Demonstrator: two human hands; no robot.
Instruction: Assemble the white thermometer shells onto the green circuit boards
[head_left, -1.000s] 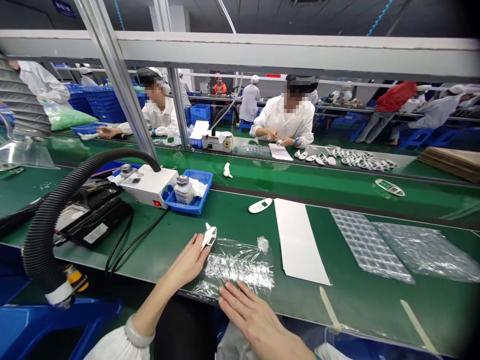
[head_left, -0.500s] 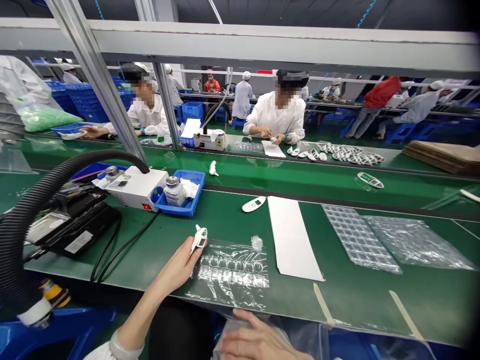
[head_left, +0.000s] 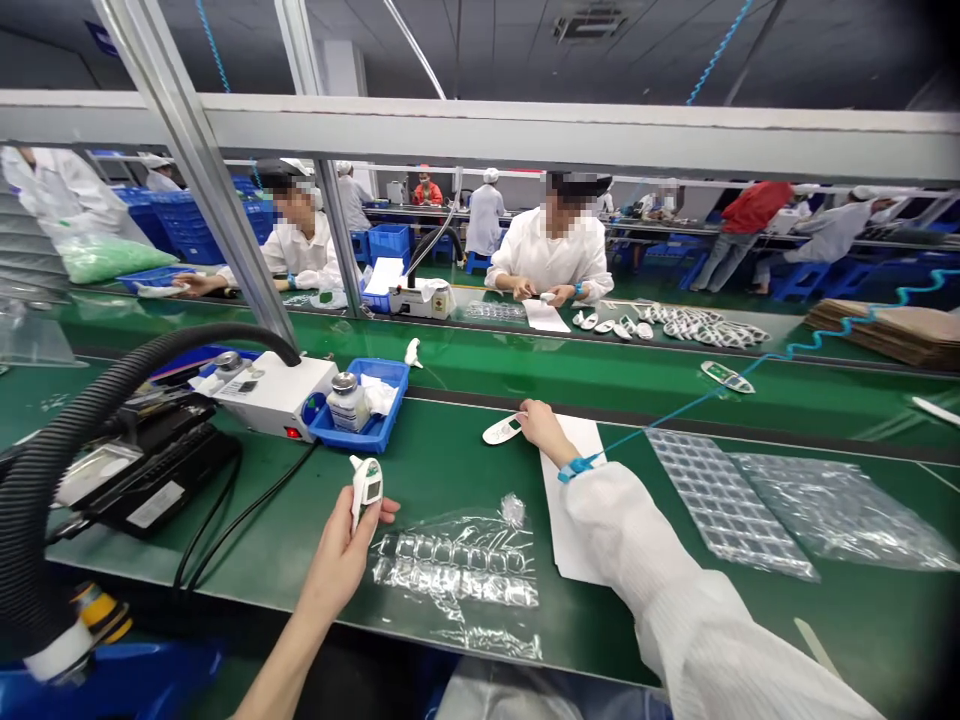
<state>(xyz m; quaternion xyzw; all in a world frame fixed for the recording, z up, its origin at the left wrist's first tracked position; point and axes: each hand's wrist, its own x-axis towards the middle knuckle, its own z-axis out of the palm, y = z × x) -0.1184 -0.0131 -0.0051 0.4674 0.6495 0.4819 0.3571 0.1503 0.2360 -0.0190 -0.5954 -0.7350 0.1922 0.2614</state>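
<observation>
My left hand (head_left: 343, 540) is closed around a white handheld device (head_left: 367, 484), shaped like an ear thermometer, with its narrow tip up and a small dark window facing me. Across the bench, my right hand (head_left: 546, 430) has its fingers closed on the right end of a white oval casing half (head_left: 500, 430); the grip is partly hidden. Under my right wrist lies a white paper sheet (head_left: 571, 520). Between my arms a clear blister tray (head_left: 457, 570) in thin plastic rests near the bench edge.
A blue tray (head_left: 390, 432) with a bottle (head_left: 347, 402) stands beside a white box (head_left: 277, 390) with a black hose. Clear plastic trays (head_left: 727, 500) lie at right. A blue coiled cord runs from my right wristband. Co-workers sit beyond the green belt (head_left: 480, 362).
My right hand has come up from below the bench edge to the casing half. My left hand has moved left with the device, turning its window more toward me.
</observation>
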